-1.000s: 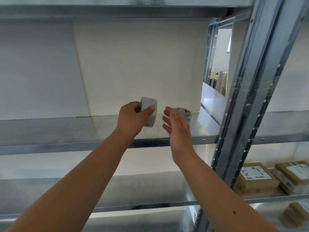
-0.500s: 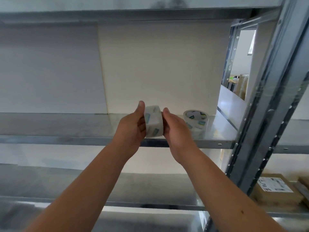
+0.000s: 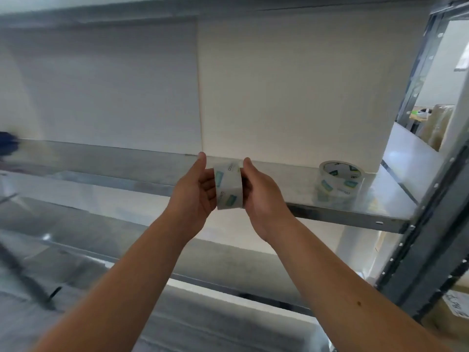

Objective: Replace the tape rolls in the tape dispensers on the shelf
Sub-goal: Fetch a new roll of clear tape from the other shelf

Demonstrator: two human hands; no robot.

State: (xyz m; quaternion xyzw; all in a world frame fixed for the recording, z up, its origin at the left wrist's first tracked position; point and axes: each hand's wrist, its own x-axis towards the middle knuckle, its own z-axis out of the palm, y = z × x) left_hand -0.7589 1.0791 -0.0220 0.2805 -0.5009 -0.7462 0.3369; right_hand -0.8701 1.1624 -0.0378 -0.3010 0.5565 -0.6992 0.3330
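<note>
The left hand (image 3: 195,189) and the right hand (image 3: 261,191) squeeze a roll of tape (image 3: 228,185) between them, in front of the shelf (image 3: 342,214). Another roll (image 3: 340,181) sits there, to the right.

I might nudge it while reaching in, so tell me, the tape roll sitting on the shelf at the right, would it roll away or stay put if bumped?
The tape roll lies flat on its side on the metal shelf, so it probably won't roll. The smooth shelf suggests it would slide instead. It looks like a full roll, so likely stiff.
</note>
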